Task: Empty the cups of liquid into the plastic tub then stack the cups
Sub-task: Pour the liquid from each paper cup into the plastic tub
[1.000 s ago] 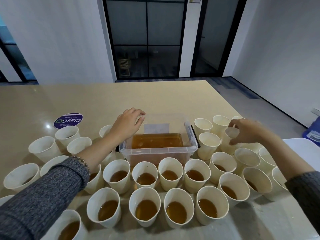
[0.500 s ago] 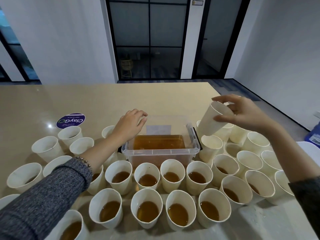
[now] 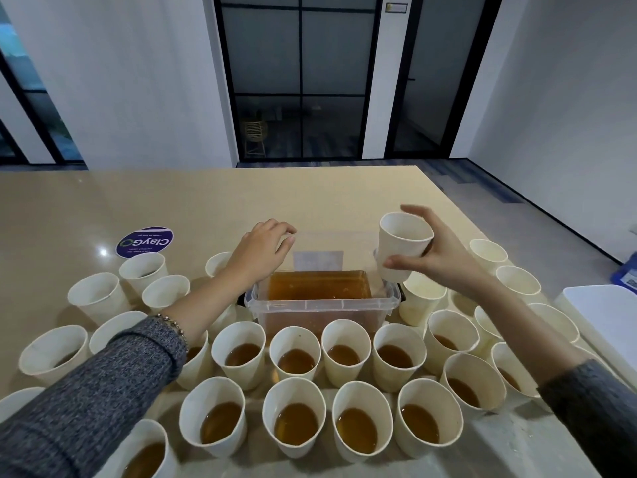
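Cup (image 3: 401,248) between right hand (image 3: 444,257) fingers and thumb, above tub (image 3: 322,307).

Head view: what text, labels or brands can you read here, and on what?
"ClayGO": on the round purple sticker on the beige table, upside down to the camera.
Smaller lines on that sticker: too small to read.
White label on the clear plastic tub: nothing legible.
Blue packet at the right edge: print blurred.

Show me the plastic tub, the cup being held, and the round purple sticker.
plastic tub (image 3: 322,304): head view, near clear wall.
held cup (image 3: 401,248): head view, outer side wall.
purple sticker (image 3: 144,241): head view, its middle.
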Demonstrator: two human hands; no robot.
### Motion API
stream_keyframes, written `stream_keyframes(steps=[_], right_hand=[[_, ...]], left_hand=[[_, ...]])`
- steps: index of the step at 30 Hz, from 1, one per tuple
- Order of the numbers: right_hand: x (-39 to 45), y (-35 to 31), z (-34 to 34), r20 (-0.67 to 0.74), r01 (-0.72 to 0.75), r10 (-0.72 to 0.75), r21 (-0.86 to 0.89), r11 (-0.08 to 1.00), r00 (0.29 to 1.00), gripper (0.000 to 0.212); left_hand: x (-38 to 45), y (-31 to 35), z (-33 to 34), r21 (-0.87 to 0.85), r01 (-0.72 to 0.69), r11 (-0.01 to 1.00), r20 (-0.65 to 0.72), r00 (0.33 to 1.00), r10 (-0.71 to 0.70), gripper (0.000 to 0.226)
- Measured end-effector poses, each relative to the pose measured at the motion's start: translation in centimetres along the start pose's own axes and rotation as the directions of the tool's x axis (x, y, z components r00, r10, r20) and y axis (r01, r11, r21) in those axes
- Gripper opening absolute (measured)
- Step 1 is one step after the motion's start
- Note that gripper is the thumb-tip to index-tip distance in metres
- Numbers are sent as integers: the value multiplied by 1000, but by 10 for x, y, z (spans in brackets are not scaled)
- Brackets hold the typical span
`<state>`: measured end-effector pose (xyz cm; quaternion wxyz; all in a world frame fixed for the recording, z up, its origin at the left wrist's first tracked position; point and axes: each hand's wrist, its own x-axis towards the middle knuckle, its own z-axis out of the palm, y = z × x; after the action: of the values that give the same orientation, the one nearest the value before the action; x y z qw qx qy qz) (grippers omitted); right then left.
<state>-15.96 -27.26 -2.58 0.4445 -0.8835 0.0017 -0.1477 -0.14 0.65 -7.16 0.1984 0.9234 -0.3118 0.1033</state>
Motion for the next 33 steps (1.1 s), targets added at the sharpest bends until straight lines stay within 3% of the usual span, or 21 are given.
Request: stream_keyframes(steps=[4, 11, 18, 33], right_hand=[[-6, 15, 18, 44, -27, 27, 8, 1000, 999, 83], [2, 3, 13, 9, 86, -86, -181, 980, 996, 66], [6, -6, 5, -13, 117, -130, -348, 930, 991, 72], [1, -8, 1, 55, 197, -192, -443, 875, 980, 64]], left_hand=[[-1, 1, 1, -1, 3, 1000, -5, 1000, -3, 36], [-2, 2, -1, -25, 9, 1000, -11, 1000, -9, 36], [-3, 1, -1, -39, 14, 999, -14, 1000, -14, 35], [-4, 2, -3, -59, 5, 998, -27, 1000, -6, 34]])
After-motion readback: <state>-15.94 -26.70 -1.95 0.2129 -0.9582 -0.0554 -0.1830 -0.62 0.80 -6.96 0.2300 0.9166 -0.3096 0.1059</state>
